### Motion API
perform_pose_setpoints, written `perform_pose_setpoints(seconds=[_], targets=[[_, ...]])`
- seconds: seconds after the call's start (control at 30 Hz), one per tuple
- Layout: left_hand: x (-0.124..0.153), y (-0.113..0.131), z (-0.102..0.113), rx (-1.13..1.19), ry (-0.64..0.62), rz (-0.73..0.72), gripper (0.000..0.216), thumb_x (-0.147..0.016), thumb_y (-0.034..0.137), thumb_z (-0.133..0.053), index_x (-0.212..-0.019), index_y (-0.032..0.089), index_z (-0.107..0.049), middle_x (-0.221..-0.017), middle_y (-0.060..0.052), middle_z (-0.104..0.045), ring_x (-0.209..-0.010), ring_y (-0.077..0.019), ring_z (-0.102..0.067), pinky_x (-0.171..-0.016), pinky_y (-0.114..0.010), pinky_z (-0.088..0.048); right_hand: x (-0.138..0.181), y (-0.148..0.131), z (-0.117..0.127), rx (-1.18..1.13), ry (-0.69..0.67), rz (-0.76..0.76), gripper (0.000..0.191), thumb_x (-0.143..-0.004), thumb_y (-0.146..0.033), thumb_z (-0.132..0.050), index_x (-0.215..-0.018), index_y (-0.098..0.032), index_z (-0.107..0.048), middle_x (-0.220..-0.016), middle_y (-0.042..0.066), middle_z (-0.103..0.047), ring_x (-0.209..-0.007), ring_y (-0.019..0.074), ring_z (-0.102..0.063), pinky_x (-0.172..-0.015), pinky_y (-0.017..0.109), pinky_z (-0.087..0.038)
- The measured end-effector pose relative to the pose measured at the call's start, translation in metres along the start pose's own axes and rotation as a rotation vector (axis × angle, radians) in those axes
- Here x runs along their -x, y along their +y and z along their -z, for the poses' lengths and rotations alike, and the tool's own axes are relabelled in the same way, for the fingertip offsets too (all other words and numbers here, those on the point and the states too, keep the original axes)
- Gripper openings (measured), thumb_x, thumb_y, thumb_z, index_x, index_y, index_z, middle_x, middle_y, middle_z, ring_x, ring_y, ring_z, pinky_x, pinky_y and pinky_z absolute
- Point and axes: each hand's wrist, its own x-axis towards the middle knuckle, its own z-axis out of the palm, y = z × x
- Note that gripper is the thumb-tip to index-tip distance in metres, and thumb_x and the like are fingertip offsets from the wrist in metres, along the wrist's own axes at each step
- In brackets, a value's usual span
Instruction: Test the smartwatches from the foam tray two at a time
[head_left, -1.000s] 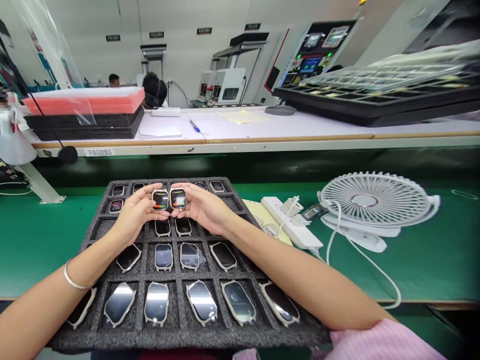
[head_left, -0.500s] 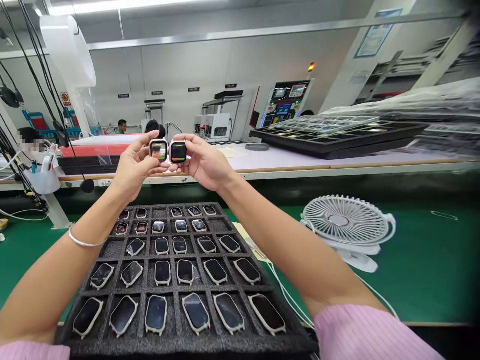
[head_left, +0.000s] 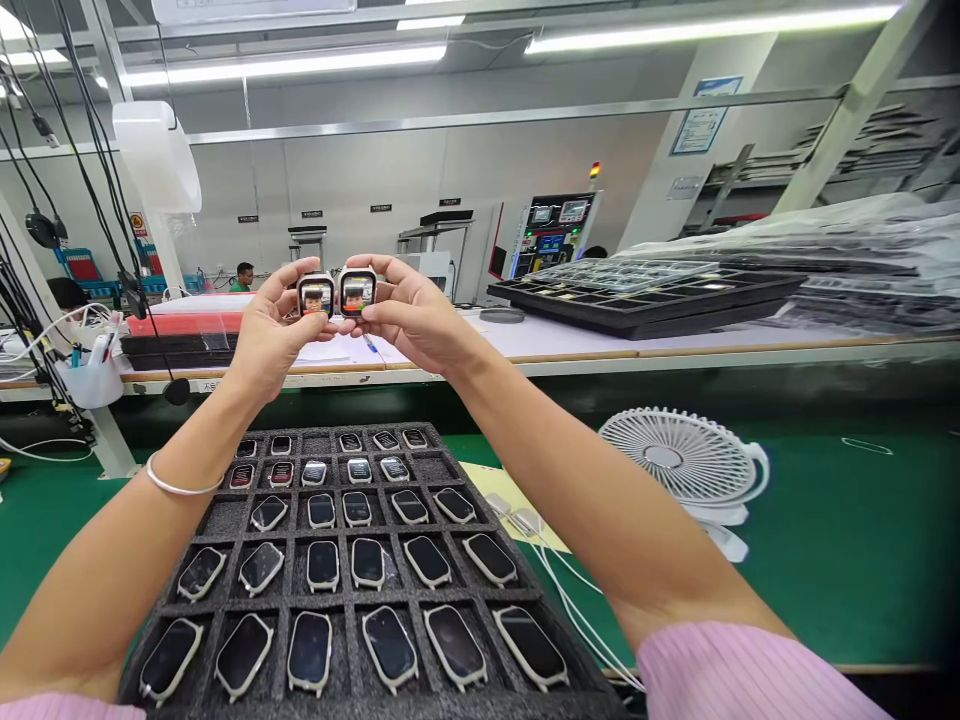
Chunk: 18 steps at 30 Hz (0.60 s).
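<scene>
My left hand point(head_left: 274, 325) holds a strapless smartwatch point(head_left: 316, 296) upright by its edges, thumb at the lower rim. Close beside it, my right hand point(head_left: 420, 318) grips a second smartwatch point(head_left: 358, 293), its thumb on the lower part of the screen. Both screens are lit with a picture and face me. Below the hands lies a dark foam tray point(head_left: 289, 560) with rows of compartments. Most of them hold a watch with a pale frame, such as the watch point(head_left: 310, 650) in the front row. A few watches in the far rows have lit screens.
A white fan point(head_left: 675, 460) stands on the green mat point(head_left: 847, 570) at right, with white cables point(head_left: 570, 600) beside the tray. Behind, a shelf carries stacked black trays point(head_left: 645, 300). A pen cup point(head_left: 90, 375) hangs at left. One person point(head_left: 244, 275) sits far back.
The right watch's screen went from mostly dark to showing a picture, and my right thumb moved onto its lower front. My view has tilted up slightly.
</scene>
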Motion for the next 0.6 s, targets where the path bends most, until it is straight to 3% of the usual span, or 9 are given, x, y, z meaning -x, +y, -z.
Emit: perform_pose_setpoints(seconds=[0.17,0.3,0.43,0.6], targets=[[0.006,-0.005,0.001,0.005,-0.002,0.011,0.061,-0.064,0.015,-0.081,-0.12,0.022,-0.061,-0.09,0.0,-0.067,-0.069,-0.0141,-0.069,-0.07,-0.028,-0.061,0.006,0.001,-0.003,-0.006,0.013,-0.037,0.053,-0.072,-0.019,-0.073,-0.12,-0.023,-0.051,-0.096,0.0,-0.066,-0.079,0.0143,-0.065,-0.077,0.03,-0.056],[0.029,-0.017,0.003,0.012,0.022,0.067,0.054,-0.065,0.016,-0.082,-0.116,0.021,-0.063,-0.09,0.0,-0.067,-0.066,-0.0111,-0.066,-0.066,-0.024,-0.061,0.025,0.019,-0.01,-0.069,0.063,-0.113,0.052,-0.072,-0.021,-0.077,-0.118,-0.023,-0.053,-0.098,0.0,-0.068,-0.076,0.0132,-0.066,-0.075,0.029,-0.058],[0.072,-0.041,0.009,-0.003,0.014,0.261,0.06,-0.067,0.017,-0.08,-0.123,0.018,-0.06,-0.088,0.001,-0.066,-0.065,-0.0113,-0.068,-0.065,-0.023,-0.062,0.065,0.056,-0.023,-0.23,0.099,-0.263,0.055,-0.07,-0.015,-0.075,-0.119,-0.022,-0.053,-0.092,-0.001,-0.069,-0.075,0.0137,-0.07,-0.072,0.025,-0.058],[0.122,-0.075,0.017,0.02,0.057,0.508,0.059,-0.066,0.018,-0.077,-0.122,0.017,-0.058,-0.103,-0.003,-0.067,-0.069,-0.0109,-0.071,-0.066,-0.022,-0.061,0.114,0.103,-0.039,-0.377,0.19,-0.468,0.056,-0.066,-0.009,-0.068,-0.119,-0.021,-0.054,-0.095,0.0,-0.071,-0.075,0.0124,-0.071,-0.074,0.024,-0.057]])
